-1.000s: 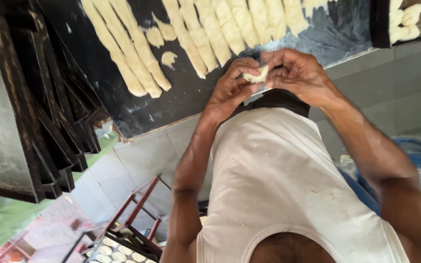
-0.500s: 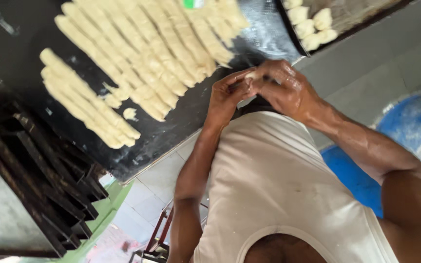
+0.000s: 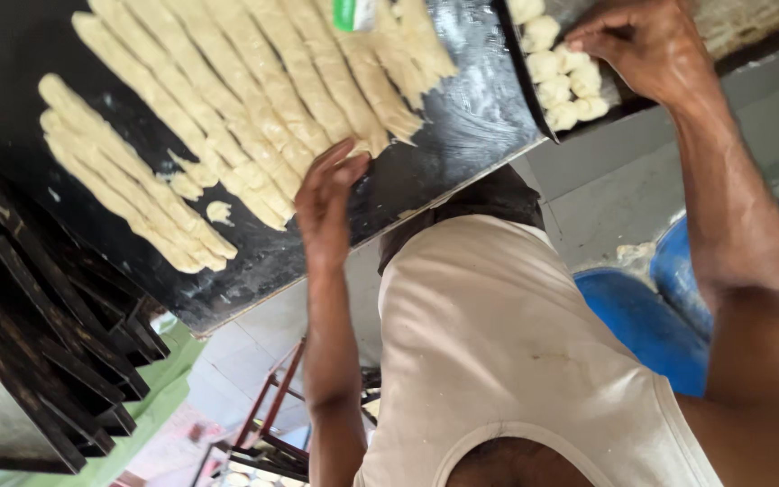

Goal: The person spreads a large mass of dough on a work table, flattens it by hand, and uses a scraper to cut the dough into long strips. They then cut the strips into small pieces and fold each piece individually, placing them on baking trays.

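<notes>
1. On dark worktop point(image 3: 462, 135), near front edge: long dough ropes point(image 3: 254, 99) laid side by side, w/ a few short offcuts point(image 3: 193, 185) beside them.
2. Left hand point(image 3: 326, 194) flat, fingers spread open, resting on the end of the nearest ropes; nothing gripped.
3. Right hand point(image 3: 646, 45) reaching over tray point(image 3: 523, 68) at bench's far end, fingers curled down at the small dough pieces point(image 3: 563, 83); can't tell if a piece is pinched, fingertips hidden.
4. Progress, by the look of it: early. One small cluster of shaped pieces in tray, most ropes uncut, approx. a dozen or more left. Much of tray out of frame, so count unsure.
5. Surface: black, greasy sheen, flour smears, a green-and-white object point(image 3: 353, 13) at top edge among ropes.
6. Around: stack of empty black baking pans point(image 3: 56, 334) at left, pale tiled floor point(image 3: 606, 189), blue drum point(image 3: 651, 329) beside the person, red metal rack point(image 3: 268, 424) below w/ more pieces faintly seen.
</notes>
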